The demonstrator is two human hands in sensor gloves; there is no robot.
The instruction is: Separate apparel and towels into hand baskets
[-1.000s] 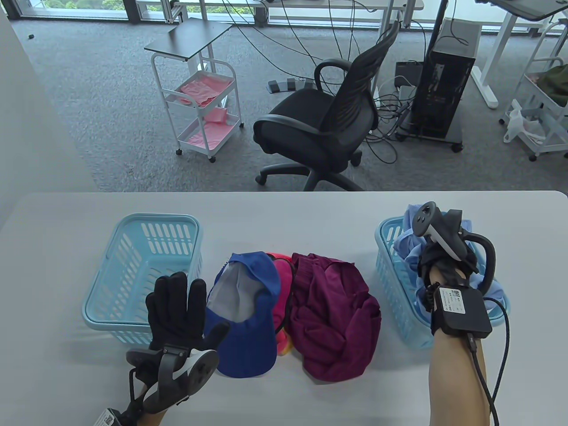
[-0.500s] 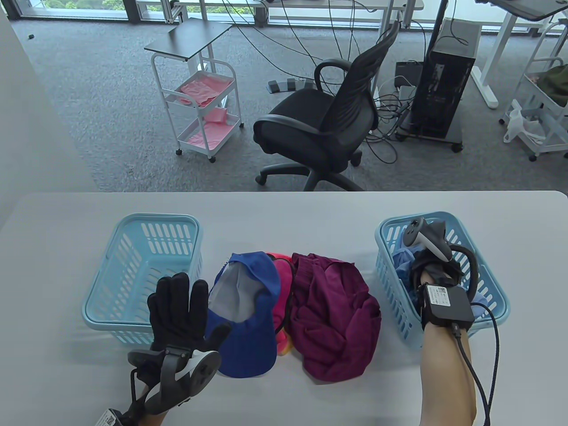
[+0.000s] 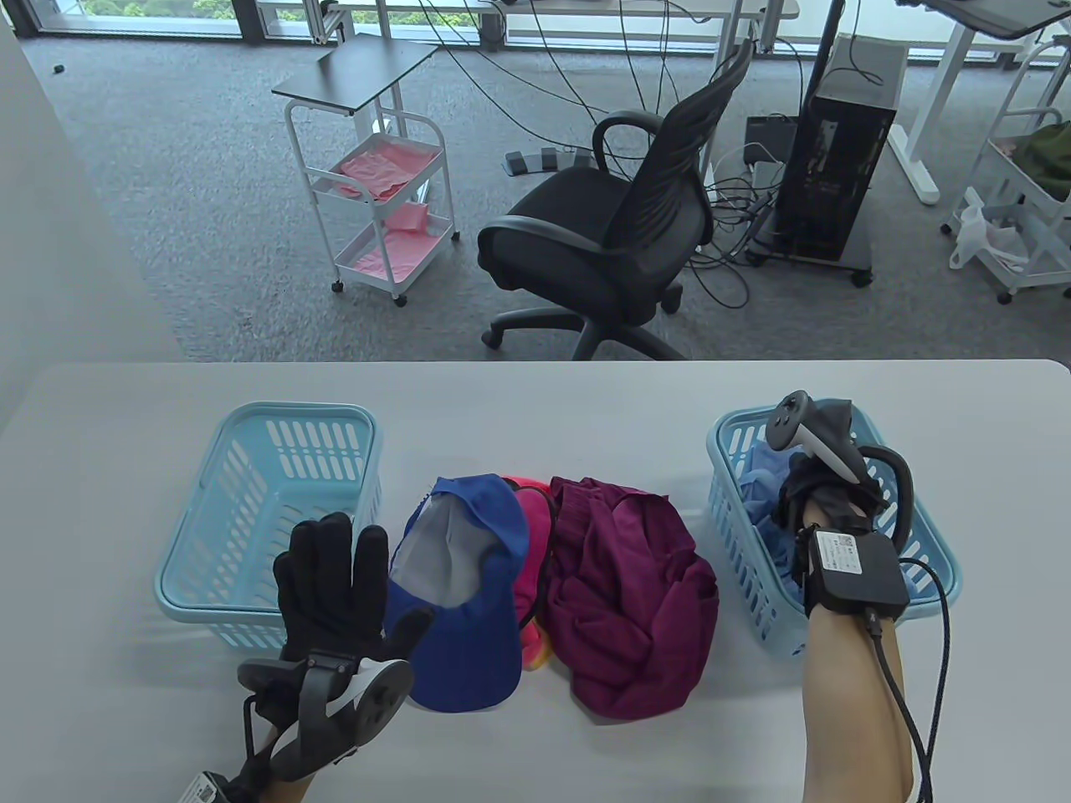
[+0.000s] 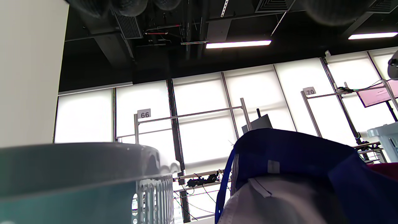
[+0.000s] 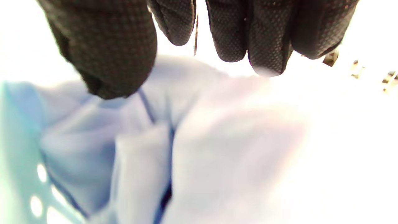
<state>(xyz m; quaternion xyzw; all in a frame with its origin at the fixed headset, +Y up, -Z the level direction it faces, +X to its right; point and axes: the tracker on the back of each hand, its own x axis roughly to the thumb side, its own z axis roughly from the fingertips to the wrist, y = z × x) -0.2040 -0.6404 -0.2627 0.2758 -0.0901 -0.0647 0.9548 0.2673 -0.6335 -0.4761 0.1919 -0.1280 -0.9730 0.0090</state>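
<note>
On the white table point(image 3: 586, 393), 2 light blue slotted hand baskets are standing well apart, each with its long axis running from the near edge toward the far edge. The left basket point(image 3: 251, 468) is showing only its bare slotted walls. The right basket point(image 3: 736, 519) is holding a crumpled pale blue garment point(image 3: 766, 485), bunched with no clear direction.

The right hand point(image 3: 816, 493) is reaching down into the right basket, tracker uppermost. In the right wrist view its gloved fingers point(image 5: 261, 37) are hanging straight and apart just above the pale blue cloth point(image 5: 149, 137); nothing is pinched between them, so the hand is looking released, though whether the tips are touching the fabric I cannot tell.

Between the baskets, 3 pieces are lying in a heap. A royal blue cap point(image 3: 464, 602) is lying upside down, grey lining showing, its long axis running near to far and its brim pointing toward the near edge. A bright pink item point(image 3: 529, 535) is peeking out between the cap and a rumpled maroon garment point(image 3: 627, 594), which is sprawling lengthwise near to far.

The left hand point(image 3: 335, 585) is hovering flat, fingers spread and pointing away from the person, over the near right corner of the left basket and just beside the cap, grasping nothing.
</note>
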